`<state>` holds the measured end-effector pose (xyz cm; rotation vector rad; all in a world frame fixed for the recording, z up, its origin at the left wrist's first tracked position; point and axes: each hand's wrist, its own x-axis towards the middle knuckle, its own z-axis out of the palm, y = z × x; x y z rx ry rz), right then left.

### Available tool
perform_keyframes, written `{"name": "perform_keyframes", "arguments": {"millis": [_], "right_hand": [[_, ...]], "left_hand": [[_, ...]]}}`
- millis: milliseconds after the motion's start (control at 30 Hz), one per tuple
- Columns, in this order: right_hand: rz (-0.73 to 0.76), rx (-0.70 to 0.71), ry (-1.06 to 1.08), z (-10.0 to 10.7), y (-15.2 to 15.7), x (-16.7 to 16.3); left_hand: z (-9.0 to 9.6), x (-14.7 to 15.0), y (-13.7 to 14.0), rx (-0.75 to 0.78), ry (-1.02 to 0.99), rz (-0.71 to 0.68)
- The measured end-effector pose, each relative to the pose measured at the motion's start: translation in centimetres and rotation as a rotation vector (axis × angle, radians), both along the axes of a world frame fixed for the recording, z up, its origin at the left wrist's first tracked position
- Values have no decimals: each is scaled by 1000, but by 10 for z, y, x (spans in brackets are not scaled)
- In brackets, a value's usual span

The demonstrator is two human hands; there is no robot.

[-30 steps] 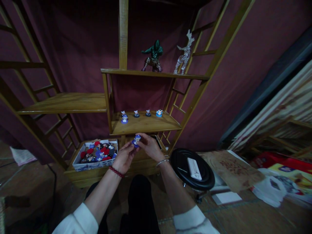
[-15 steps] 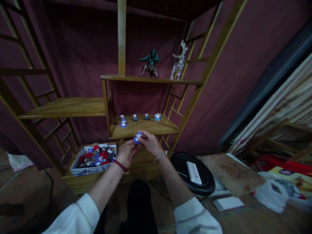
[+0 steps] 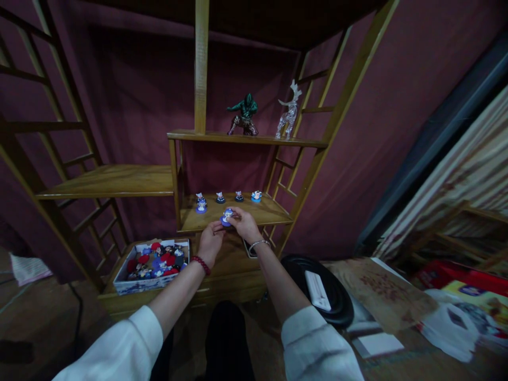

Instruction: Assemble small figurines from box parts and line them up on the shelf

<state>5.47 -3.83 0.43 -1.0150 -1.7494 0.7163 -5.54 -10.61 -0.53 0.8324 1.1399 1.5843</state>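
Observation:
A small purple and white figurine [image 3: 227,215] on a round purple base is pinched in my right hand [image 3: 246,225], just before the front edge of the low shelf. My left hand [image 3: 210,242] is beside it, fingers loosely extended with tips close to the base's lower left; whether they touch it I cannot tell. On the shelf board [image 3: 254,213] a similar purple figurine [image 3: 201,207] stands at the left, in front of a dark-based figurine [image 3: 199,197]. Further right in that back row are two dark-based figurines [image 3: 220,197] and a blue-based one [image 3: 256,196].
An open box [image 3: 138,286] of jumbled figurines sits at lower left. Above, a green crouching statue [image 3: 245,114] and a clear deer ornament [image 3: 289,112] share the upper shelf [image 3: 254,139]. A black round lid-like object [image 3: 341,304] and a plastic bag [image 3: 450,330] lie at right.
My right hand has carried the figurine slightly towards the shelf and turned it more upright. My left fingers have eased down and away from it. The view has tilted up a little.

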Motion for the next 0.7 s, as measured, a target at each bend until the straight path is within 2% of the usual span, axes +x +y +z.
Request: {"name": "perform_keyframes", "arguments": {"millis": [167, 300, 400, 500, 700], "right_hand": [[-28, 1, -3, -4, 16, -3], [-29, 3, -4, 0, 20, -7], [-31, -5, -31, 5, 23, -11], [-44, -15, -52, 7, 29, -15], [-73, 3, -85, 5, 47, -24]], "left_hand": [[-5, -6, 6, 181, 554, 60], [-2, -13, 5, 258, 834, 57], [-1, -17, 9, 325, 915, 34], [-1, -22, 16, 376, 890, 10], [-3, -34, 33, 370, 871, -19]]}}
